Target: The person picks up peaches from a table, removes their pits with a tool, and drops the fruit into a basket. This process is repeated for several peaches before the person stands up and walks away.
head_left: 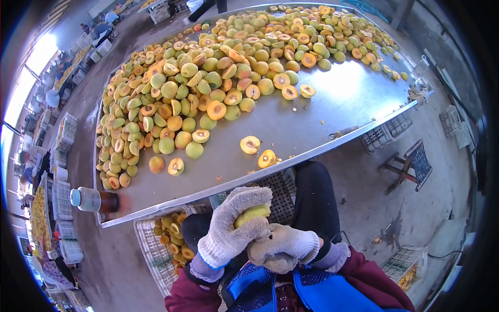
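My left hand [233, 224], in a dirty white knitted glove, is wrapped round a yellow-green peach [252, 214] just in front of the table edge. My right hand [284, 248], gloved the same way, is closed and presses against the left fingertips beside the fruit. Whatever it may hold is hidden by the glove. Beyond the hands, a cut peach half [267, 158] with its stone showing lies near the table's edge, and another half [250, 144] lies just behind it.
A large heap of peaches [208, 78], many halved, covers much of the metal table [343, 114]. A bottle [93, 199] lies at the left corner. A crate of peach halves [150, 249] stands below left. A folding stool [413, 165] stands right; people work far left.
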### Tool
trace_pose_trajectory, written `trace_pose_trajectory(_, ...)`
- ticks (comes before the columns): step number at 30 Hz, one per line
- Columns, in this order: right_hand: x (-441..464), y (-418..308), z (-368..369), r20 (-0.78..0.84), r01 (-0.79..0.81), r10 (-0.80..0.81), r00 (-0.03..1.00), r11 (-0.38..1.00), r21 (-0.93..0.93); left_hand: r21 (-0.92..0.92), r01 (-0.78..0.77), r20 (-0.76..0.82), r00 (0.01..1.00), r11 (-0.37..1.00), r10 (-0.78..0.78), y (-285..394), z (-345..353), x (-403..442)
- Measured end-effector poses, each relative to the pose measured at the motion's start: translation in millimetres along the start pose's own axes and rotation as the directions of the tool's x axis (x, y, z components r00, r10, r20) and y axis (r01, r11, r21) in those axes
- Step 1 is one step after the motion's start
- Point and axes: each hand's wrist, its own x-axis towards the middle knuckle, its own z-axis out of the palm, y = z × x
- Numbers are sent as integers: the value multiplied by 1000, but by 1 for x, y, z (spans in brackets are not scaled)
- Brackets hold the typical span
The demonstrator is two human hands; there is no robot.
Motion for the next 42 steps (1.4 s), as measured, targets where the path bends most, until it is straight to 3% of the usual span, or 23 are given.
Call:
trace_pose_trajectory(1,2,-7,2,4,-4,3,1000,1000,2,-145,172,-76,980,974,-184,0,5,-6)
trace_pose_trajectory(2,5,-19,4,-40,-206,222,974,947,248,-262,188,-157,960,947,-234,-5,13,-9)
trace_pose_trajectory(3,8,-27,6,-27,-370,435,900,795,480,-261,187,-164,958,947,-235,-9,15,-9)
trace_pose_trajectory(5,6,-19,10,-41,-336,406,913,805,489,-380,135,-191,957,915,-220,-13,16,-10)
trace_pose_trajectory(7,2,-13,12,-62,-301,379,923,814,497,-384,108,-206,958,917,-199,-15,18,-12)
trace_pose_trajectory(9,0,-10,12,14,-278,327,945,780,561,-556,87,-109,978,827,-176,-22,14,-15)
trace_pose_trajectory(12,-2,-2,12,94,-310,329,940,705,637,-531,-12,-116,992,848,-58,-30,14,-17)
trace_pose_trajectory(16,-5,14,14,143,-335,332,932,644,687,-458,14,-73,996,889,-53,-30,11,-20)
trace_pose_trajectory(22,-1,32,28,65,-282,313,947,719,635,-592,6,-108,990,806,-87,-33,23,-35)
trace_pose_trajectory(25,-1,43,26,63,-273,299,952,740,615,-727,-7,-220,950,687,-224,-35,36,-38)
trace_pose_trajectory(30,-5,24,24,91,-426,482,871,651,629,-805,25,-213,921,593,-327,-33,41,-37)
trace_pose_trajectory(33,-3,31,17,137,-437,463,876,642,630,-842,43,-185,914,538,-362,-36,39,-35)
trace_pose_trajectory(34,-4,33,23,42,-393,472,881,679,620,-840,40,-192,911,542,-365,-35,40,-35)
trace_pose_trajectory(35,-3,29,22,49,-403,477,878,678,615,-838,39,-199,907,544,-371,-34,40,-35)
trace_pose_trajectory(36,-2,24,19,181,-420,391,903,709,567,-910,16,-155,914,414,-376,-34,40,-35)
trace_pose_trajectory(37,-1,19,16,314,-427,300,901,740,520,-986,14,63,952,-164,-301,-55,35,-31)
trace_pose_trajectory(38,-1,17,13,446,-426,208,871,772,471,-994,-7,35,924,-108,-382,-67,30,-35)
trace_pose_trajectory(39,-3,15,10,452,-431,211,866,775,462,-999,-16,9,891,-51,-454,-69,26,-37)
trace_pose_trajectory(41,-9,15,6,127,-290,266,956,771,567,-956,19,-179,752,292,-634,-65,24,-43)
trace_pose_trajectory(42,-8,10,1,165,-283,230,959,741,609,-940,29,-201,757,339,-622,-65,20,-44)
